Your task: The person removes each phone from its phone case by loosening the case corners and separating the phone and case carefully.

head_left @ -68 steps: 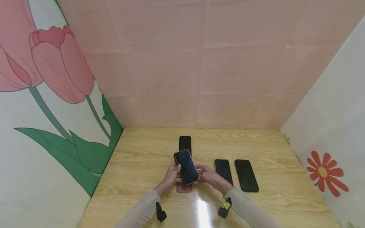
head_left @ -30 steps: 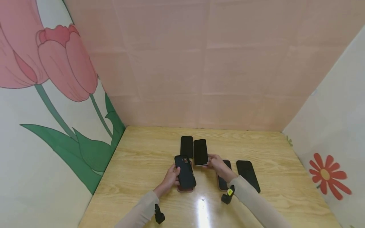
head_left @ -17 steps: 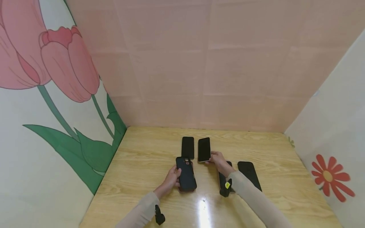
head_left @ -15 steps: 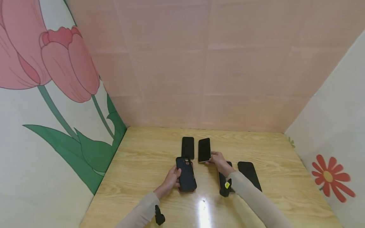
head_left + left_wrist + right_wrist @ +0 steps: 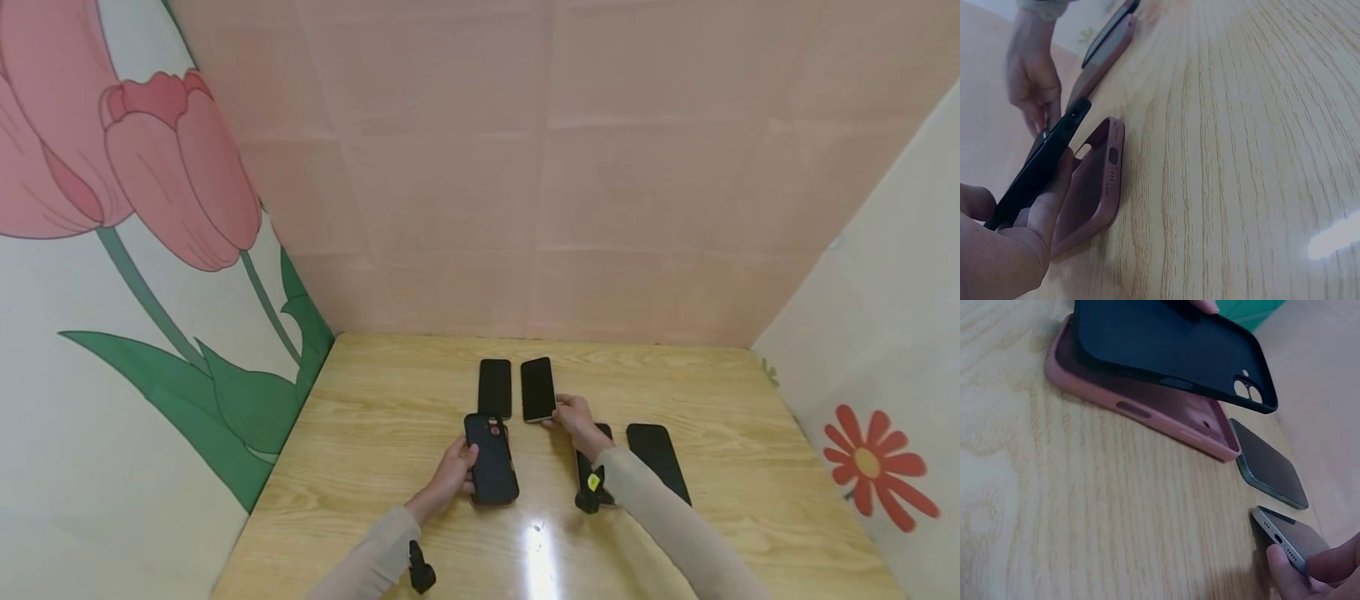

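Your surface [image 5: 390,400] is light wood grain with a streak of glare [image 5: 540,562] closest to you. You've got an empty-looking pink case [image 5: 1166,419] lying on it, a black phone [image 5: 495,388] just behind that, then off right a pink-edged phone [image 5: 584,468] beside another dark phone [image 5: 660,450].

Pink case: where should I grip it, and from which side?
I'd probably pinch the long right wall of the pink case, coming in from the right. It lies open side up, so that raised wall offers an edge and shows uncovered in the right wrist view, while the black case in the left hand overhangs its inside.
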The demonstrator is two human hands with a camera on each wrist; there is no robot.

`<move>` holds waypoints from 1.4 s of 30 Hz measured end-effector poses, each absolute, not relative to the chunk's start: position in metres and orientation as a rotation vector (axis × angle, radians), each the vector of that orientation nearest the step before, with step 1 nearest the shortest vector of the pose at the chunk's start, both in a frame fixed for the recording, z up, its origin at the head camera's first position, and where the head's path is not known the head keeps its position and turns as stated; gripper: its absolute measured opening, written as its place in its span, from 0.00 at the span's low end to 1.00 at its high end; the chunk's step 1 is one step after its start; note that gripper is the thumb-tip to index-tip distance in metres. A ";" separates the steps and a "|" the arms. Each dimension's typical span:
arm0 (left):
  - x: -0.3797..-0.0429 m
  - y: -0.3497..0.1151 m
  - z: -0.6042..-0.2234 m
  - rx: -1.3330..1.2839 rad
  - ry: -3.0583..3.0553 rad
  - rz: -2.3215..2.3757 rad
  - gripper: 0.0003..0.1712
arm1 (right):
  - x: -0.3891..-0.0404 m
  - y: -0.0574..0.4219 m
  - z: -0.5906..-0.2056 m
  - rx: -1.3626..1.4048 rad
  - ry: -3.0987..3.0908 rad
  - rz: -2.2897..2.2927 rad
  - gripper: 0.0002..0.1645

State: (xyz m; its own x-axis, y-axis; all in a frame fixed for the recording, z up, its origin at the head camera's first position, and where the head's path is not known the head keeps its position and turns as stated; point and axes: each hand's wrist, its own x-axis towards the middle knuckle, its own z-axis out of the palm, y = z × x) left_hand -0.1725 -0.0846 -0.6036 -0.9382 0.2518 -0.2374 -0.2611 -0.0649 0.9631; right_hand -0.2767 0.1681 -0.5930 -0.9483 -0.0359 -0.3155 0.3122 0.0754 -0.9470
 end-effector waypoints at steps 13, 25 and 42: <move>-0.172 -0.083 -0.603 0.035 1.806 2.070 0.31 | -0.275 0.172 -0.596 0.273 2.259 -1.875 0.27; -0.172 -0.080 -0.605 0.031 1.810 2.057 0.31 | -0.269 0.176 -0.590 0.275 2.370 -1.777 0.23; -0.173 -0.078 -0.604 0.121 1.889 2.005 0.28 | -0.269 0.188 -0.581 0.258 2.368 -1.761 0.23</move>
State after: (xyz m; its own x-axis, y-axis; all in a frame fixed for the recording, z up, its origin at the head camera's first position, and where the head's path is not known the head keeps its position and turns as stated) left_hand -0.1734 -0.0781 -0.6035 -0.9235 0.3302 -0.1954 -0.2148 -0.0230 0.9764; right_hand -0.2692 0.1883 -0.5813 -0.9689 0.0324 -0.2452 0.2442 0.2842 -0.9272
